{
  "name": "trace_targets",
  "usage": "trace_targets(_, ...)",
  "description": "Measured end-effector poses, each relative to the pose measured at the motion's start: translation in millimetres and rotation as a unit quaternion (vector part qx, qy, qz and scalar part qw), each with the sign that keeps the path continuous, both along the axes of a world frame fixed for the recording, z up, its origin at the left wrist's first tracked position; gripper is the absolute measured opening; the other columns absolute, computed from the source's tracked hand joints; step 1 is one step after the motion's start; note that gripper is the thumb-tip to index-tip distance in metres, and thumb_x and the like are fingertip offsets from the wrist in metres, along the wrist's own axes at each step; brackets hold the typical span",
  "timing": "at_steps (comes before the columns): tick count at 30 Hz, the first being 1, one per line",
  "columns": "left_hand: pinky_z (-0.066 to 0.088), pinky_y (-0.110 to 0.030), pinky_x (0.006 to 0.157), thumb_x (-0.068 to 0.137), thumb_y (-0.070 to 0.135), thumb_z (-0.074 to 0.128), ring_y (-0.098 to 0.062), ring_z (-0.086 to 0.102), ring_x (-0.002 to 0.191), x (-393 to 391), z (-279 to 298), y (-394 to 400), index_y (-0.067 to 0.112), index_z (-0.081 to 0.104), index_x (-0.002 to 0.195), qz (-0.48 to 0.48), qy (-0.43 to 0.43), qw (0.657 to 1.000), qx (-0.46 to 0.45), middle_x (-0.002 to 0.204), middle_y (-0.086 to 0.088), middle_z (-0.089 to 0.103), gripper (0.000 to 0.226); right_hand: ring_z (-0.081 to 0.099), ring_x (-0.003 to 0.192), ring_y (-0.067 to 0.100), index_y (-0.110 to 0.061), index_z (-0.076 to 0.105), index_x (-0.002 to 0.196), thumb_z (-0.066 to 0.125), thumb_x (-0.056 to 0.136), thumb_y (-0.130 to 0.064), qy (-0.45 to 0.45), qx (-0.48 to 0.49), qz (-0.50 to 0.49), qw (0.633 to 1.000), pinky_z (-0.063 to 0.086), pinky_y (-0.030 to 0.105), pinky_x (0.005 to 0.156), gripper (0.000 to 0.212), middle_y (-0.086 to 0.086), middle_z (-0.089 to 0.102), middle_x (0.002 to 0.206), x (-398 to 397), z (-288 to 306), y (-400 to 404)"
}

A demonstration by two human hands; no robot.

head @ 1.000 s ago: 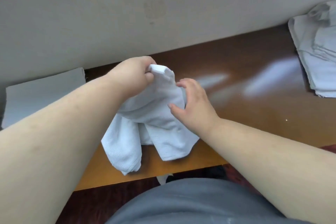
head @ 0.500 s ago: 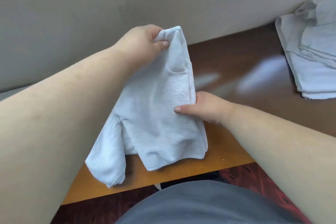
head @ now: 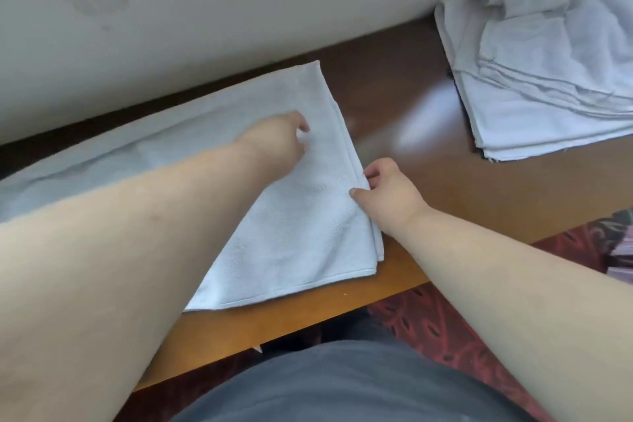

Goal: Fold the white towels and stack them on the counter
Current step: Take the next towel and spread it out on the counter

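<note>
The left hand [head: 277, 144] rests on the towel [head: 301, 226], fingers curled down into the cloth near its far right part; blur hides whether they pinch a fold or only press. The right hand [head: 387, 195] sits at the towel's right edge, thumb on top and fingers curled at the layered hem, pinching it about halfway along.

The towel lies flat on the counter [head: 428, 120], folded into a rough rectangle of several layers. Its long axis runs from the near edge of the counter back toward the wall [head: 239, 10], leaning slightly left as it goes away, and its right edge shows stacked hems. It is white terry, softly nubbed, with a stitched border along the near edge. Left of the towel, more pale cloth [head: 85, 164] stretches along the wall, partly hidden by the left forearm.

The counter is glossy brown wood, lighter at its near edge, with window glare right of the towel. Well right of the towel, a pile [head: 534, 86] of white towels sits against the wall, flat layers below and crumpled ones on top. Below the counter's near edge are a grey garment [head: 342, 387] and red patterned carpet [head: 445, 329].
</note>
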State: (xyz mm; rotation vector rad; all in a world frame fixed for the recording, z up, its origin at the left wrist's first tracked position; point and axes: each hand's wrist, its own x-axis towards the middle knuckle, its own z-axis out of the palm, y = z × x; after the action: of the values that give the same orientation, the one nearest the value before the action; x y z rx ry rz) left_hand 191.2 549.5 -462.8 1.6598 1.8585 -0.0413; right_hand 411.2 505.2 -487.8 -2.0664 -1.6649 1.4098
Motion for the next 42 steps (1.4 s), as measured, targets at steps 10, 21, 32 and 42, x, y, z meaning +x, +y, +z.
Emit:
trace_targets(10, 0.044, -0.040, 0.091, 0.096, 0.016, 0.043, -0.032, 0.056, 0.112, 20, -9, 67, 0.030, 0.028, 0.148, -0.092, 0.112, 0.988, 0.044, 0.133, -0.010, 0.054, 0.056, 0.060, 0.081, 0.011, -0.028, 0.045, 0.110, 0.070, 0.076, -0.056, -0.096, -0.032, 0.094, 0.990, 0.054, 0.035, 0.071, 0.051, -0.012, 0.057, 0.094, 6, 7, -24)
trace_targets(21, 0.039, -0.035, 0.076, 0.093, 0.010, 0.048, -0.036, 0.055, 0.095, 14, -6, 97, 0.016, 0.053, 0.105, -0.154, 0.148, 0.971, 0.110, 0.108, -0.018, 0.055, 0.015, 0.046, 0.049, 0.007, -0.023, 0.045, 0.075, 0.052, 0.087, -0.042, 0.022, -0.034, 0.085, 0.996, 0.033, 0.016, 0.040, 0.023, -0.009, 0.051, 0.065, 26, 6, -61)
trace_targets(32, 0.045, -0.044, 0.095, 0.093, 0.015, 0.052, -0.037, 0.054, 0.112, 37, -16, 116, 0.015, 0.049, 0.127, -0.029, 0.161, 0.983, 0.081, 0.122, -0.018, 0.057, 0.034, 0.069, 0.060, 0.013, -0.025, 0.047, 0.087, 0.053, 0.095, -0.046, -0.063, -0.120, 0.095, 0.986, 0.049, 0.029, 0.046, 0.023, -0.002, 0.066, 0.074, 55, 0, -44)
trace_targets(42, 0.038, -0.038, 0.100, 0.091, 0.036, 0.060, -0.028, 0.044, 0.124, 38, -15, 20, 0.030, 0.041, 0.139, 0.019, 0.032, 0.991, 0.126, 0.140, -0.002, 0.046, 0.052, 0.054, 0.093, 0.022, -0.023, 0.039, 0.115, 0.067, 0.080, -0.052, -0.218, 0.067, 0.320, 0.920, 0.049, 0.038, 0.071, 0.053, -0.001, 0.050, 0.106, 26, 38, -7)
